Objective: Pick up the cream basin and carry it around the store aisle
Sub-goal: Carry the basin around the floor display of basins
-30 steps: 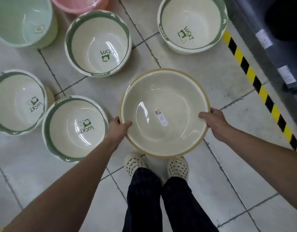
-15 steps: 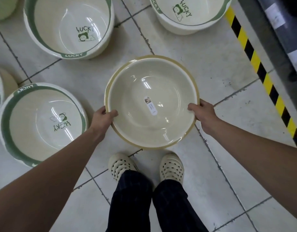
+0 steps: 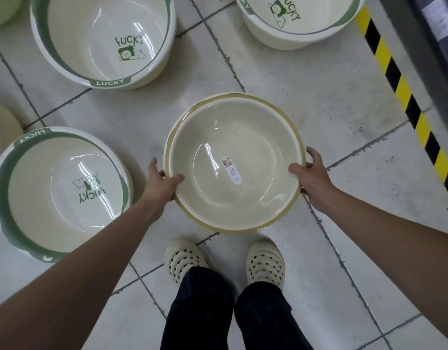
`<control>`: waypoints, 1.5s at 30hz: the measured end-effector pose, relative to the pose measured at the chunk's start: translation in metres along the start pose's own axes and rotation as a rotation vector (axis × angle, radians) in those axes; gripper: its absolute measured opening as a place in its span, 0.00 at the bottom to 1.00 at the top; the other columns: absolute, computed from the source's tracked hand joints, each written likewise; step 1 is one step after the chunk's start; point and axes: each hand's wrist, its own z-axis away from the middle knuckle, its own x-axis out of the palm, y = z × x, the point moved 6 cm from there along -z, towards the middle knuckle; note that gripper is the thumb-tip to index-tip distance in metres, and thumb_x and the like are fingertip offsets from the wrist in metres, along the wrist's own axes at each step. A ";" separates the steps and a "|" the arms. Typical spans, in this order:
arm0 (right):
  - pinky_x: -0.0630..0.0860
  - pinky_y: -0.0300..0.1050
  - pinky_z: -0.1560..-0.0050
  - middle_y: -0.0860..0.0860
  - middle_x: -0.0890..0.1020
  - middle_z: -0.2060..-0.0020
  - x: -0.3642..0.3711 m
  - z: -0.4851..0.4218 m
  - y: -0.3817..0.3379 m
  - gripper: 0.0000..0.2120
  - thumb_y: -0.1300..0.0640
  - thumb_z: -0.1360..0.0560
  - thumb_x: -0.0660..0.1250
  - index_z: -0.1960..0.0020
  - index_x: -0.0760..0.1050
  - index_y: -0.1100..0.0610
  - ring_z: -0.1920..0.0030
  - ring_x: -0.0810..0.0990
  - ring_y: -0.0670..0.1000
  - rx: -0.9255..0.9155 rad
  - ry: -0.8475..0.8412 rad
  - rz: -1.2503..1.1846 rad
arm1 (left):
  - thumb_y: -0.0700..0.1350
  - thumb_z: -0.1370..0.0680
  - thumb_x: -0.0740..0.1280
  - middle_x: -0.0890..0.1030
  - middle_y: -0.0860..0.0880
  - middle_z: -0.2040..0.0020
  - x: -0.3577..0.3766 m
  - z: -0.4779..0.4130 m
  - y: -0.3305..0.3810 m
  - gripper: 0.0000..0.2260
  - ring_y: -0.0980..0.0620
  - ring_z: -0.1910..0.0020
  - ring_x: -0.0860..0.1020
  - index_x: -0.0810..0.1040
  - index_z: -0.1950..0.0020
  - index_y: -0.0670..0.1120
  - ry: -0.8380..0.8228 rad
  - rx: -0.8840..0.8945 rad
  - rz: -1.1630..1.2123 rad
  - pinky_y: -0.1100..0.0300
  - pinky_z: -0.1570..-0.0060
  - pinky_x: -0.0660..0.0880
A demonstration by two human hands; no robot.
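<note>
Bare forearms, no sleeves, dark pinstriped trousers, cream perforated clogs

Cream basin between hands (over floor)

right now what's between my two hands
Only the cream basin, its rim gripped by the left hand and the right hand on opposite sides, per the head view.
</note>
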 end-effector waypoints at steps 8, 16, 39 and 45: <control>0.82 0.56 0.43 0.52 0.82 0.52 -0.005 0.023 -0.022 0.12 0.65 0.23 0.69 0.43 0.79 0.52 0.56 0.82 0.52 0.010 -0.047 0.067 | 0.35 0.24 0.71 0.81 0.45 0.46 -0.015 0.011 0.006 0.23 0.47 0.55 0.82 0.71 0.31 0.45 0.008 -0.063 0.078 0.54 0.60 0.79; 0.80 0.47 0.59 0.55 0.82 0.46 0.007 0.099 -0.117 0.17 0.65 0.23 0.68 0.36 0.78 0.53 0.54 0.83 0.53 -0.100 -0.091 0.186 | 0.45 0.37 0.74 0.83 0.43 0.45 -0.076 0.102 0.047 0.33 0.45 0.53 0.84 0.72 0.32 0.45 0.072 -0.003 0.275 0.50 0.54 0.82; 0.82 0.61 0.38 0.53 0.83 0.50 0.333 0.324 -0.212 0.16 0.67 0.26 0.71 0.52 0.76 0.45 0.48 0.83 0.58 -0.319 -0.437 0.649 | 0.32 0.26 0.70 0.82 0.37 0.39 -0.369 0.235 -0.089 0.26 0.39 0.49 0.82 0.72 0.28 0.39 0.469 -0.183 0.801 0.50 0.54 0.80; 0.81 0.62 0.40 0.53 0.82 0.53 0.373 0.305 -0.193 0.14 0.69 0.24 0.69 0.52 0.77 0.48 0.51 0.82 0.58 -0.289 -0.437 0.687 | 0.32 0.26 0.71 0.81 0.38 0.40 -0.384 0.214 -0.111 0.25 0.36 0.45 0.82 0.72 0.29 0.39 0.484 -0.226 0.826 0.49 0.52 0.81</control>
